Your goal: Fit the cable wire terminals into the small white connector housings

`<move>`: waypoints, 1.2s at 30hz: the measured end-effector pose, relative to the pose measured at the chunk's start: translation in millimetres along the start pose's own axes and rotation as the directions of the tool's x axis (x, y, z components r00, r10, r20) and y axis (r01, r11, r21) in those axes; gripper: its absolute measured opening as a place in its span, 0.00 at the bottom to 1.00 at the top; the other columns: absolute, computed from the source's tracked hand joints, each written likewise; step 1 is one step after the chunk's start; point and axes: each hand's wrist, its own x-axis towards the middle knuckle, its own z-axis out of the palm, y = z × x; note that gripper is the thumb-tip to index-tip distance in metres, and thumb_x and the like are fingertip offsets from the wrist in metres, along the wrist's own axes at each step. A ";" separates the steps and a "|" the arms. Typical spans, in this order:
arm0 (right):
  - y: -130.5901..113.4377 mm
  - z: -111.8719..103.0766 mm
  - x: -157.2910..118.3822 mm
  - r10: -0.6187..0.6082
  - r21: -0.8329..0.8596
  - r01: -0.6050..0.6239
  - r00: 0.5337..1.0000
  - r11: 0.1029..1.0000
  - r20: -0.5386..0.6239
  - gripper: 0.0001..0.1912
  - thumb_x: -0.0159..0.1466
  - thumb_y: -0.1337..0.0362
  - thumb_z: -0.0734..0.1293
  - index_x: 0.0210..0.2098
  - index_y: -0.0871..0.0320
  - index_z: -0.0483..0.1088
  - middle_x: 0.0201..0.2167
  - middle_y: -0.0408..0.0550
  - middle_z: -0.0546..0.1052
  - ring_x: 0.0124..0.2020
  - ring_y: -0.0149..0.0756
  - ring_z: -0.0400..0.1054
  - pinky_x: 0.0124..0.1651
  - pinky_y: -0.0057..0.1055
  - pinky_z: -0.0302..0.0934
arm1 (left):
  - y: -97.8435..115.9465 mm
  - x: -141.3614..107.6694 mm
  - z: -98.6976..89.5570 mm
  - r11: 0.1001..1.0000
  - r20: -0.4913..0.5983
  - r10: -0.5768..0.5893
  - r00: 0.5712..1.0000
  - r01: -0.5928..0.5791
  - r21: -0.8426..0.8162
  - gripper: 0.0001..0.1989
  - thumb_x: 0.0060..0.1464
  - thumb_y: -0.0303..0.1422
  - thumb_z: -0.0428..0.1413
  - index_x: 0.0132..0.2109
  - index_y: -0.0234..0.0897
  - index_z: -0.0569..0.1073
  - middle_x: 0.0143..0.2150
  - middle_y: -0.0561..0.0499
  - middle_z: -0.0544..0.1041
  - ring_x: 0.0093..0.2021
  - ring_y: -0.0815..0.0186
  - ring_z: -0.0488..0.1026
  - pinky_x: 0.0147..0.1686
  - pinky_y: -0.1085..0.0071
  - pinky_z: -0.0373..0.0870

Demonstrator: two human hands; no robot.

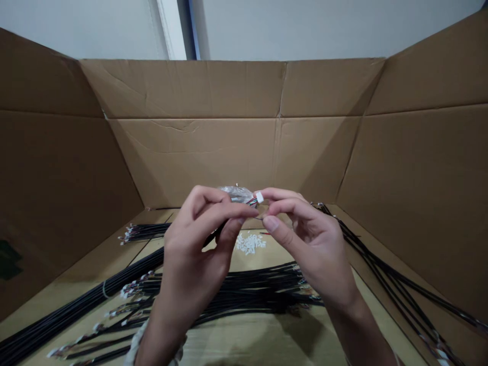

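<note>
My left hand is closed in a pinch on a black cable, most of which its fingers hide. Thin coloured wires come out near the fingertips and lead up to a small white connector. Thumb and forefinger of my right hand pinch the end of one thin dark wire, stretched between both hands. Just behind the hands, a pile of small white connector housings lies on the cardboard surface. Whatever tip the wire has is hidden by my right fingers.
Black cables with white connectors lie across the front. A tied cable bundle runs along the left, with another group behind it. More cables lie at right. A clear plastic bag sits behind the hands. Cardboard walls enclose three sides.
</note>
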 end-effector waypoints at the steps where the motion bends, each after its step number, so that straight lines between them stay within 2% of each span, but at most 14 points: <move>1: -0.1 -0.2 -0.1 0.003 -0.003 -0.003 1.000 1.000 -0.006 0.05 0.68 0.66 0.72 0.36 0.49 0.77 0.51 0.38 0.82 0.56 0.37 0.74 0.63 0.40 0.63 | 0.2 -0.8 -0.1 0.998 0.004 0.035 0.999 -0.035 0.055 0.13 0.63 0.19 0.59 0.43 0.44 0.81 0.39 0.55 0.69 0.35 0.74 0.69 0.29 0.79 0.67; 5: -0.9 -0.1 -1.3 0.016 0.001 -0.016 0.999 1.000 -0.034 0.05 0.68 0.66 0.72 0.36 0.48 0.78 0.51 0.38 0.82 0.56 0.37 0.74 0.63 0.40 0.63 | 2.8 -2.8 -0.7 0.979 0.012 0.087 0.996 -0.088 0.184 0.10 0.63 0.21 0.58 0.45 0.40 0.79 0.42 0.53 0.68 0.33 0.75 0.69 0.29 0.78 0.69; 8: -1.5 0.1 -2.2 0.028 0.026 -0.027 0.999 0.999 -0.025 0.05 0.68 0.65 0.73 0.36 0.48 0.78 0.51 0.38 0.82 0.56 0.37 0.74 0.64 0.40 0.63 | 4.8 -2.0 -0.9 0.980 -0.001 0.079 0.997 -0.077 0.184 0.07 0.63 0.24 0.61 0.44 0.41 0.78 0.41 0.53 0.68 0.32 0.74 0.69 0.28 0.76 0.69; 12: -2.8 -2.5 -2.1 0.024 0.085 -0.025 1.000 0.996 0.008 0.04 0.68 0.65 0.73 0.37 0.47 0.79 0.52 0.37 0.82 0.57 0.35 0.73 0.64 0.37 0.62 | 6.9 -0.7 -2.0 0.979 -0.002 0.081 0.997 -0.080 0.190 0.08 0.62 0.24 0.62 0.43 0.44 0.78 0.41 0.54 0.69 0.33 0.72 0.70 0.29 0.74 0.71; 16: -4.9 -8.1 -0.3 0.053 0.180 -0.062 0.997 0.982 0.052 0.08 0.71 0.57 0.71 0.36 0.48 0.81 0.51 0.40 0.81 0.59 0.36 0.71 0.63 0.34 0.61 | 12.5 -3.7 -1.6 0.982 0.047 0.079 0.996 -0.086 0.167 0.07 0.64 0.24 0.61 0.43 0.44 0.77 0.43 0.53 0.69 0.32 0.72 0.71 0.31 0.73 0.72; 19: -6.5 -10.6 1.6 0.079 0.182 -0.086 0.996 0.979 0.048 0.10 0.70 0.53 0.71 0.36 0.48 0.82 0.51 0.41 0.81 0.58 0.38 0.71 0.61 0.33 0.62 | 16.0 -7.6 0.4 0.985 0.085 0.083 0.993 -0.095 0.147 0.08 0.64 0.23 0.60 0.43 0.43 0.76 0.45 0.52 0.68 0.33 0.73 0.72 0.30 0.74 0.71; 23: -8.9 -11.0 2.4 0.117 0.153 -0.121 0.992 0.981 0.039 0.06 0.70 0.59 0.72 0.36 0.48 0.82 0.49 0.40 0.82 0.55 0.37 0.73 0.55 0.31 0.65 | 16.2 -9.7 2.4 0.979 0.131 0.125 0.983 -0.143 0.142 0.11 0.63 0.20 0.59 0.45 0.42 0.75 0.46 0.51 0.68 0.35 0.71 0.72 0.33 0.72 0.72; 25: -10.1 -11.4 2.0 0.127 0.182 -0.134 0.991 0.974 0.047 0.07 0.70 0.62 0.71 0.35 0.48 0.82 0.48 0.41 0.82 0.56 0.36 0.73 0.55 0.30 0.66 | 15.9 -9.2 2.7 0.978 0.149 0.122 0.981 -0.145 0.148 0.11 0.63 0.19 0.59 0.45 0.41 0.74 0.47 0.50 0.67 0.35 0.71 0.72 0.33 0.72 0.71; 28: -11.0 -12.4 1.3 0.144 0.245 -0.157 0.987 0.957 0.069 0.09 0.70 0.60 0.71 0.35 0.49 0.83 0.48 0.43 0.82 0.56 0.37 0.73 0.57 0.30 0.66 | 16.7 -9.3 2.5 0.981 0.179 0.105 0.978 -0.132 0.144 0.11 0.63 0.19 0.58 0.44 0.41 0.74 0.48 0.50 0.68 0.37 0.70 0.72 0.33 0.73 0.72; 32: -10.2 -14.1 1.6 0.178 0.236 -0.194 0.980 0.952 0.086 0.09 0.69 0.58 0.72 0.34 0.50 0.83 0.48 0.44 0.82 0.55 0.39 0.74 0.58 0.31 0.66 | 17.0 -15.4 0.6 0.993 0.163 0.015 0.987 -0.034 0.111 0.13 0.63 0.22 0.59 0.47 0.47 0.76 0.43 0.51 0.74 0.38 0.65 0.76 0.28 0.73 0.74; 36: -9.0 -16.5 2.9 0.191 0.231 -0.213 0.975 0.949 0.115 0.08 0.69 0.61 0.71 0.35 0.50 0.84 0.48 0.45 0.82 0.56 0.42 0.74 0.60 0.36 0.66 | 13.2 -22.2 -1.5 0.987 0.208 -0.153 0.966 0.158 -0.012 0.14 0.64 0.24 0.60 0.51 0.49 0.76 0.37 0.54 0.76 0.30 0.68 0.75 0.21 0.75 0.71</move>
